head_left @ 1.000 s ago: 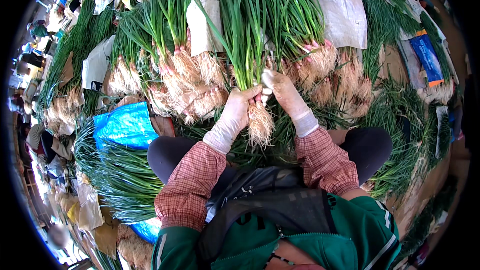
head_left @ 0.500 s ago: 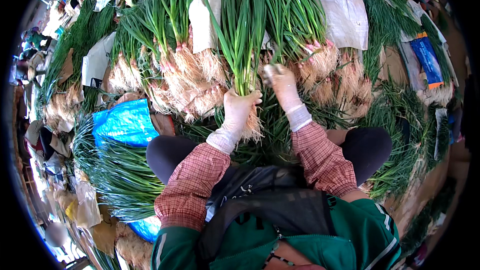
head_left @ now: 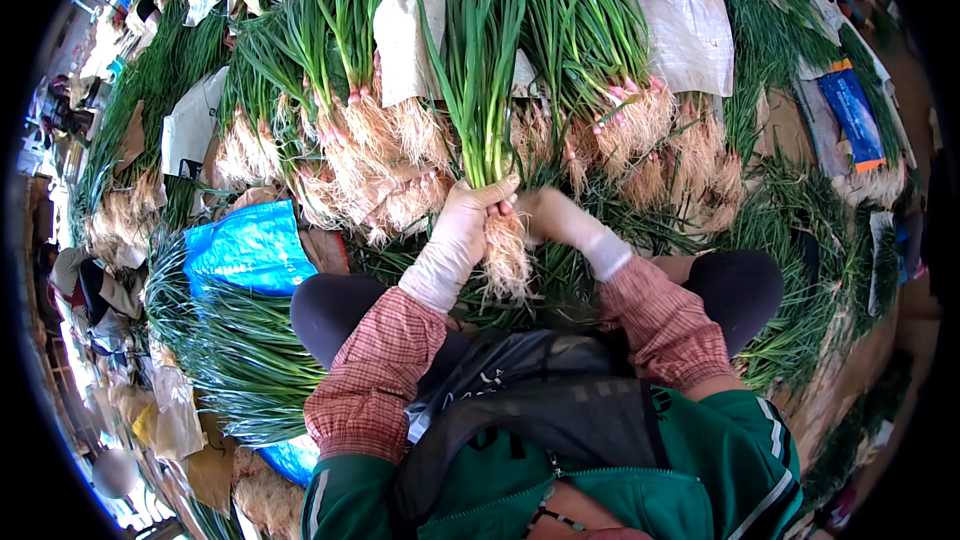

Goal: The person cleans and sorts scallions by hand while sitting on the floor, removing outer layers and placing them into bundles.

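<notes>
My left hand [head_left: 462, 223], in a pale glove, is closed around the lower stems of a bunch of green garlic [head_left: 487, 145]. The long green leaves stand upward, away from me, and the pale stringy roots [head_left: 506, 258] hang below the fist. Pinkish bulb ends show beside my thumb. My right hand [head_left: 556, 220], gloved too, is just right of the roots, its fingers turned toward them. Motion blurs those fingers, and whether they touch the roots or hold anything is unclear.
More rooted bunches [head_left: 365, 130] lie in a heap ahead, partly under white woven sacks [head_left: 690, 25]. A blue plastic sheet [head_left: 250, 248] covers part of a green pile [head_left: 245, 350] at my left. Loose leaves [head_left: 780, 230] are strewn at right. Several people sit at far left.
My right hand has come down from beside the stems to beside the roots. My left hand keeps its hold on the bunch, whose roots now show more fully.
</notes>
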`<state>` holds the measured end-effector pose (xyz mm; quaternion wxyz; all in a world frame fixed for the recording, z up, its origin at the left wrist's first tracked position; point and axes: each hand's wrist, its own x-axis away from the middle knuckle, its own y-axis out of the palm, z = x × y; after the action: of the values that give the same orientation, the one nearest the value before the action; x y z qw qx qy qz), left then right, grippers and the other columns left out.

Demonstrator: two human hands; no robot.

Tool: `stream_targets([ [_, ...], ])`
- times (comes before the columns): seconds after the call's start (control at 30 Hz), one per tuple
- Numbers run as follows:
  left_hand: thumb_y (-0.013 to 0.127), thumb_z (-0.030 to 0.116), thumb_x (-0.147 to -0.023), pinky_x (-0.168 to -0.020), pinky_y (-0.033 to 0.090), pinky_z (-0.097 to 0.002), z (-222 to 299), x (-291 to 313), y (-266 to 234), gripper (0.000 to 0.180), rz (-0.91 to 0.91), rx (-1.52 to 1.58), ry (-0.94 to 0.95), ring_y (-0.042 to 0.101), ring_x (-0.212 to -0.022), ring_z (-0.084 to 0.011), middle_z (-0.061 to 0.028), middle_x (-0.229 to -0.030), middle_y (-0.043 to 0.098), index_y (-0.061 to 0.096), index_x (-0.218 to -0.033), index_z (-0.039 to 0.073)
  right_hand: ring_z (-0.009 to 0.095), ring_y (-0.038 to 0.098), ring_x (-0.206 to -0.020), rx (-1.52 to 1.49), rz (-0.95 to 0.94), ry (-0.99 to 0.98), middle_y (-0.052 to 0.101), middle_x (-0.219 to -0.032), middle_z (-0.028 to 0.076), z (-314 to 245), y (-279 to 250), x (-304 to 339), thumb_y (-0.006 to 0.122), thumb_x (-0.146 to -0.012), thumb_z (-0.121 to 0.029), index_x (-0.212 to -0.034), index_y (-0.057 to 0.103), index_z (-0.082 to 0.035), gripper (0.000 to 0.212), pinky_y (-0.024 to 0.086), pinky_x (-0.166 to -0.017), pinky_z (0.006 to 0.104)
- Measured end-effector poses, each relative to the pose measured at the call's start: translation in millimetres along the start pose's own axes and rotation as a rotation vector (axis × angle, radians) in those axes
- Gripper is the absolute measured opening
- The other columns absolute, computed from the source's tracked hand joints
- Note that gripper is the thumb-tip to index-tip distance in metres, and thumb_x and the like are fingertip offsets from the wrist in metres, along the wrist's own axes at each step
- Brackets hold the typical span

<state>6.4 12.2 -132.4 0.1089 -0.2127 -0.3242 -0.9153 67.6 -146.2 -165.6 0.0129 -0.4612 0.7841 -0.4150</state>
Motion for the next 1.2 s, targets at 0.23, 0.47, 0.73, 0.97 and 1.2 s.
stream_targets([
  [0.23, 0.065, 0.008, -0.083, -0.056, 0.046, -0.0219, -2.9, -5.5, 3.3, 0.019, -0.059, 0.018, -0.120, 0.056, -0.063, -0.0116, -0.0063, -0.078, 0.064, 0.063, -0.096, -0.005, 0.023, 0.063, -0.069, -0.182, 0.602, 0.395, 0.065, -0.077, 0.015, 48.9, -32.1, 0.7, 0.052, -0.091, -0.039, -0.099, 0.063, -0.002, 0.039, 0.051, -0.067, 0.0336],
  [0.47, 0.065, 0.004, -0.082, -0.057, 0.047, -0.0227, -0.2, -2.7, -2.8, 0.015, -0.048, -0.146, -0.062, 0.057, -0.060, -0.0132, -0.0088, -0.074, 0.064, 0.065, -0.091, -0.008, 0.011, 0.054, -0.059, -0.745, 0.351, 0.268, 0.062, -0.070, 0.005, -21.2, -27.5, 24.7, 0.050, -0.094, -0.028, -0.110, 0.059, 0.002, 0.036, 0.047, -0.058, 0.0273],
  [0.73, 0.065, 0.004, -0.080, -0.055, 0.043, -0.0205, 8.7, 8.1, -1.7, 0.021, -0.197, 0.052, -0.047, 0.059, -0.064, -0.0136, -0.0088, -0.075, 0.064, 0.062, -0.099, -0.006, 0.013, 0.056, -0.079, -1.648, 0.448, 0.121, 0.060, -0.099, 0.008, -26.5, -5.1, -33.0, 0.045, -0.095, -0.017, -0.110, 0.056, 0.004, 0.028, 0.048, -0.069, 0.0237],
  [0.97, 0.066, 0.003, -0.079, -0.049, 0.042, -0.0182, 16.7, 18.6, 8.7, 0.012, -0.127, -0.163, -0.016, 0.059, -0.057, -0.0107, -0.0092, -0.068, 0.065, 0.064, -0.087, -0.005, 0.014, 0.065, -0.076, -0.418, 0.781, 0.059, 0.067, -0.091, 0.013, 0.5, -25.2, 8.4, 0.054, -0.090, -0.013, -0.120, 0.056, -0.002, 0.032, 0.053, -0.068, 0.0256],
  [1.2, 0.067, 0.001, -0.076, -0.049, 0.043, -0.0191, 15.4, 10.3, -2.6, 0.015, -0.085, -0.268, -0.054, 0.060, -0.058, -0.0117, -0.0098, -0.071, 0.065, 0.064, -0.089, -0.005, 0.005, 0.046, -0.053, -0.732, 0.099, -0.052, 0.055, -0.067, -0.003, -48.2, -63.4, -11.4, 0.056, -0.091, -0.026, -0.096, 0.060, -0.003, 0.023, 0.038, -0.046, 0.0187],
])
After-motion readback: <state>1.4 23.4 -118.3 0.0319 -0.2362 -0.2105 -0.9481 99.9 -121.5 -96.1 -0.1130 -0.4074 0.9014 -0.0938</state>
